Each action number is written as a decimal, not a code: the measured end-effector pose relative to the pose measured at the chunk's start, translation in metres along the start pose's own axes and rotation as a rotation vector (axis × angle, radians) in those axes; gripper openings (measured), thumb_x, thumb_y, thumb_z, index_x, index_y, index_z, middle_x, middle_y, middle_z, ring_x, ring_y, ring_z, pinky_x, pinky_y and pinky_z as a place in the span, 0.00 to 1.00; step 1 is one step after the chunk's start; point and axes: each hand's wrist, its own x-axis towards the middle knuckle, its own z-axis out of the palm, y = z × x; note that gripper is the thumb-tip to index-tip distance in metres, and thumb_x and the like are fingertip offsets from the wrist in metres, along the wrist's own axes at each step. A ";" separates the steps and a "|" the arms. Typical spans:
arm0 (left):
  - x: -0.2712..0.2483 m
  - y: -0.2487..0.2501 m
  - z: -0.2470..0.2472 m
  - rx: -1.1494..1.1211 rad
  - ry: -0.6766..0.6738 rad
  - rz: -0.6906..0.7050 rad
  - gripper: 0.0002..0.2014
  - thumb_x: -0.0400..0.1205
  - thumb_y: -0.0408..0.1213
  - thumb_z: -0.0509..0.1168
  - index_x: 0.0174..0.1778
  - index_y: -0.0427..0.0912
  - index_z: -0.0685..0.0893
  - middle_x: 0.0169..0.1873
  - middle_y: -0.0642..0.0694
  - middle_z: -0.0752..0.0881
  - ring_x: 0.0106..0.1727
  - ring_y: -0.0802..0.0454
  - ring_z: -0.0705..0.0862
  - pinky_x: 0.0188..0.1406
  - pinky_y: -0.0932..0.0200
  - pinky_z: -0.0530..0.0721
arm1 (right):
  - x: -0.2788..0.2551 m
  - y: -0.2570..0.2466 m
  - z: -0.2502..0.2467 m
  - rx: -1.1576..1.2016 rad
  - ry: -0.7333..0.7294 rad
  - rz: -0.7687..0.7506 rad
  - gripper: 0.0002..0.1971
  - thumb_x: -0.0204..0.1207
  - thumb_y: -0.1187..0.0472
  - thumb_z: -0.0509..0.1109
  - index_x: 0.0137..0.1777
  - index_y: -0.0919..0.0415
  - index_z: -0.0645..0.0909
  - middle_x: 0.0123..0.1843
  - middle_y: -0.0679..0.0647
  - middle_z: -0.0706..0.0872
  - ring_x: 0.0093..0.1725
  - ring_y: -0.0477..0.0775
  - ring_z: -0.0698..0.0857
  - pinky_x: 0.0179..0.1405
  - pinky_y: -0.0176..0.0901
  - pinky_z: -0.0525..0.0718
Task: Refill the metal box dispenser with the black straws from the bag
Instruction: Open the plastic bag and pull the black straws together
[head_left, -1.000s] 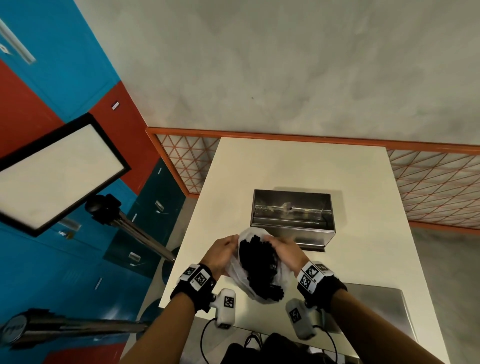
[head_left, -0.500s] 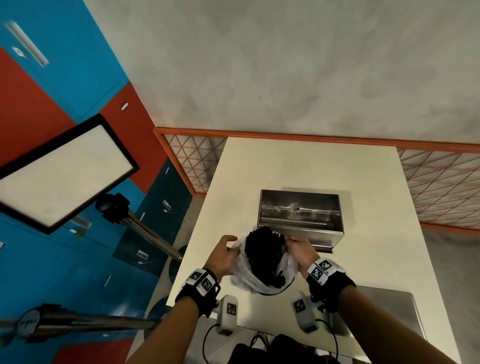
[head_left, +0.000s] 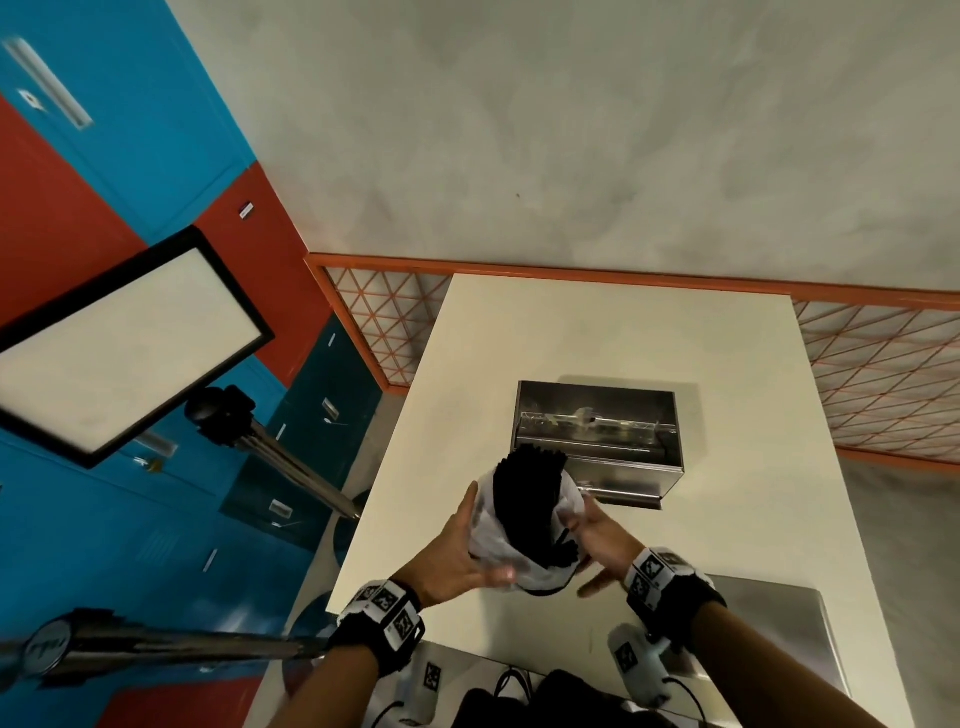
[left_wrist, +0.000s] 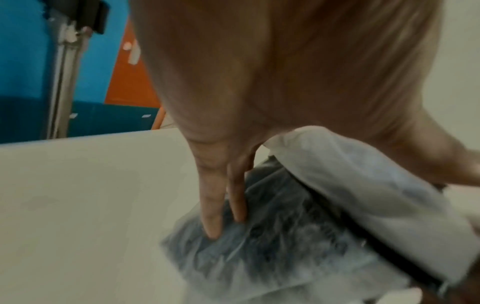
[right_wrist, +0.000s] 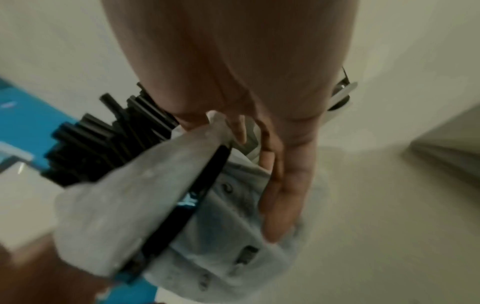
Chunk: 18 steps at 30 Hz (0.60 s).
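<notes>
A clear plastic bag (head_left: 519, 569) of black straws (head_left: 524, 493) hangs between my hands, just in front of the metal box dispenser (head_left: 597, 415). The dispenser sits open-topped on the white table (head_left: 571, 332). The straws' ends poke out of the bag's mouth toward the box. My left hand (head_left: 457, 551) cradles the bag's left side and underside. Its fingers (left_wrist: 211, 205) lie straight against the plastic (left_wrist: 285, 257). My right hand (head_left: 602, 535) lies along the bag's right side with straight fingers (right_wrist: 283, 195), thumb held away. The right wrist view shows the straws (right_wrist: 85, 148) jutting from the bag (right_wrist: 130, 201).
A flat metal panel (head_left: 769, 623) lies on the table's near right corner. Tripod legs (head_left: 291, 462) and a framed light panel (head_left: 119, 343) stand to the left of the table. An orange mesh fence (head_left: 872, 384) runs behind it.
The bag has risen and tipped toward the dispenser, and the straws stick out farther. Both hands have gone from gripping the bag's rim to lying flat along its sides.
</notes>
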 end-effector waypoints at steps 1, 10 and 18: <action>0.002 -0.004 0.003 -0.023 -0.024 0.022 0.61 0.74 0.40 0.84 0.79 0.76 0.38 0.85 0.65 0.55 0.83 0.65 0.67 0.75 0.54 0.80 | -0.002 -0.001 0.003 0.068 -0.027 0.015 0.13 0.84 0.45 0.61 0.66 0.40 0.75 0.60 0.60 0.87 0.50 0.67 0.90 0.34 0.60 0.91; 0.030 -0.040 0.024 0.097 0.362 -0.051 0.73 0.56 0.58 0.88 0.87 0.67 0.41 0.80 0.53 0.72 0.77 0.52 0.77 0.77 0.46 0.79 | 0.003 -0.007 0.010 0.322 -0.055 -0.031 0.11 0.85 0.69 0.59 0.47 0.59 0.83 0.49 0.62 0.86 0.50 0.62 0.85 0.50 0.61 0.86; 0.033 -0.038 0.007 0.043 0.451 -0.021 0.40 0.64 0.51 0.85 0.72 0.60 0.76 0.62 0.65 0.85 0.62 0.70 0.83 0.56 0.79 0.78 | 0.007 0.011 -0.029 0.129 -0.093 -0.125 0.20 0.80 0.74 0.64 0.70 0.61 0.78 0.65 0.63 0.84 0.56 0.57 0.86 0.63 0.65 0.83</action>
